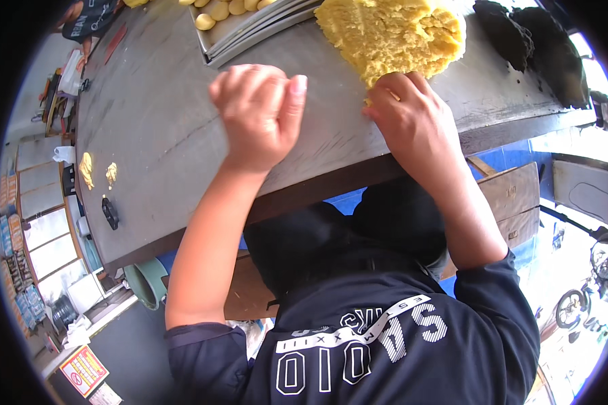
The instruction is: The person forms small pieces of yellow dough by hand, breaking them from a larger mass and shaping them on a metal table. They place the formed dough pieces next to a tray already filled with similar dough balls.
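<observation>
A large, rough-surfaced mass of yellow dough [395, 35] lies on the grey metal-topped table [162, 128], at the far side a little right of centre. My right hand [415, 118] is at its near edge, with the fingers pinched on a bit of dough. Left of it, my left hand [258, 115] is held over the table with curled fingers and the thumb pointing up. Whatever those fingers may hold is hidden. Beyond my left hand, smooth yellow dough balls [219, 10] sit on a stack of metal trays [246, 48].
Black crumpled cloth or bags [534, 50] lie at the table's far right. Toward the left edge are dough scraps [86, 170] and a small black object [110, 213]. A green bin [146, 283] stands below the table. Another person [88, 20] is at the far left corner.
</observation>
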Demonstrator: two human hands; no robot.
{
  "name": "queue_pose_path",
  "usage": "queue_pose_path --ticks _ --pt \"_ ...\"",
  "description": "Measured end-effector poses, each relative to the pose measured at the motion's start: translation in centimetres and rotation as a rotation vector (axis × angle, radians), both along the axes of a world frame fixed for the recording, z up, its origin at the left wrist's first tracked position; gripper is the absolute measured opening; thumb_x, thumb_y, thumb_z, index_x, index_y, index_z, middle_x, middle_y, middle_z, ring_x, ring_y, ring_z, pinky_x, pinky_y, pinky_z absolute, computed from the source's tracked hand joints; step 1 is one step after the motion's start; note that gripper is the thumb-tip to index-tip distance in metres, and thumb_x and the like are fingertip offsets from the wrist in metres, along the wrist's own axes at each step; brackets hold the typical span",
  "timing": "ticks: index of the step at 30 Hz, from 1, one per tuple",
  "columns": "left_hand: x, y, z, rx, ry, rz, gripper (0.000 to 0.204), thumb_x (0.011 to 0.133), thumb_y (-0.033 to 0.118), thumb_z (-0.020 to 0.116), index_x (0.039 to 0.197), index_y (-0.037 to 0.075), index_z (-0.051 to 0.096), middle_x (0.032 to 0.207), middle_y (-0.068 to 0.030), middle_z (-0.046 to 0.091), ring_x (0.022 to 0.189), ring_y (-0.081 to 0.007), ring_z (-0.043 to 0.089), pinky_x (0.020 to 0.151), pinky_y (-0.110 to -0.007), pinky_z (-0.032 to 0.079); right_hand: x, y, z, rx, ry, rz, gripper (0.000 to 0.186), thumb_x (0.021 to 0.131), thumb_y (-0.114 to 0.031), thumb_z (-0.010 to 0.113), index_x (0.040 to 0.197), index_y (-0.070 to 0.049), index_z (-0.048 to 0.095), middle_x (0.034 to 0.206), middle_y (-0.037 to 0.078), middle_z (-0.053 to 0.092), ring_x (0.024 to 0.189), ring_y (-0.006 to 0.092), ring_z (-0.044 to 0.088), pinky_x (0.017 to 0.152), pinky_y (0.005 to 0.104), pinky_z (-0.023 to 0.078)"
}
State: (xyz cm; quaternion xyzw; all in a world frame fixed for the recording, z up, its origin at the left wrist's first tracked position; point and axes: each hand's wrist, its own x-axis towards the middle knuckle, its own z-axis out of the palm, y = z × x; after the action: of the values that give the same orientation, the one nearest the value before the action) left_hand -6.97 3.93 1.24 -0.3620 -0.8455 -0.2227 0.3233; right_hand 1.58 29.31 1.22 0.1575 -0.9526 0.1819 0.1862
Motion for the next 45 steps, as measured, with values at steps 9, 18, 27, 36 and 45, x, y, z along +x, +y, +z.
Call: queue_pose_path --ticks 9,18,27,36,45 --pt "-1.0 -0.1 -2.4 0.045 0.031 0.029 0.03 0.096 0.029 0.088 0.078 0.015 0.069 0.077 0.0002 0.063 0.08 -0.0228 0.064 0.087 -0.044 0.044 -1.1 1.6 0.0 -0.116 -0.029 0.012 0.024 0.091 -0.012 0.088 0.111 -0.004 0.077 0.112 0.012 0.076 0.106 0.0385 0.074 0.093 0.049 0.061" --pt "0.9 -2.8 0.4 0.589 -0.641 0.252 0.025 0.11 0.026 0.077 0.103 0.004 0.086 0.072 -0.0044 0.064 0.072 -0.0239 0.063 0.08 -0.041 0.049 -2.3 1.6 0.4 -0.113 -0.21 0.07 0.021 0.095 -0.018 0.084 0.109 -0.005 0.077 0.112 0.01 0.073 0.111 0.0352 0.071 0.092 0.0466 0.062" --pt "9.5 -5.5 -1.5 0.137 -0.463 0.466 0.013 0.103 0.018 0.086 0.102 0.006 0.084 0.11 -0.0081 0.071 0.108 -0.0295 0.07 0.097 -0.046 0.053 1.1 0.1 1.6 -0.303 -0.172 0.175 0.037 0.093 -0.012 0.086 0.128 -0.005 0.076 0.132 0.015 0.071 0.123 0.039 0.07 0.105 0.0484 0.059" --pt "9.7 -1.7 -0.7 0.946 -1.0 0.172 0.046 0.121 0.012 0.061 0.161 -0.007 0.049 0.15 -0.0301 0.073 0.124 -0.0186 0.075 0.103 -0.036 0.061 1.3 -3.2 1.8 -0.394 -0.175 0.266 0.028 0.091 -0.005 0.086 0.118 -0.004 0.078 0.123 0.015 0.077 0.109 0.0387 0.074 0.096 0.048 0.063" --pt "7.9 -2.9 -1.5 0.542 -0.75 0.0 0.032 0.103 0.006 0.083 0.134 0.0 0.08 0.13 -0.0137 0.082 0.108 -0.0204 0.081 0.091 -0.037 0.065 0.2 -5.1 2.0 -0.68 -0.131 0.41 0.022 0.095 -0.009 0.081 0.117 -0.005 0.078 0.118 0.01 0.076 0.107 0.0343 0.077 0.088 0.0445 0.066"
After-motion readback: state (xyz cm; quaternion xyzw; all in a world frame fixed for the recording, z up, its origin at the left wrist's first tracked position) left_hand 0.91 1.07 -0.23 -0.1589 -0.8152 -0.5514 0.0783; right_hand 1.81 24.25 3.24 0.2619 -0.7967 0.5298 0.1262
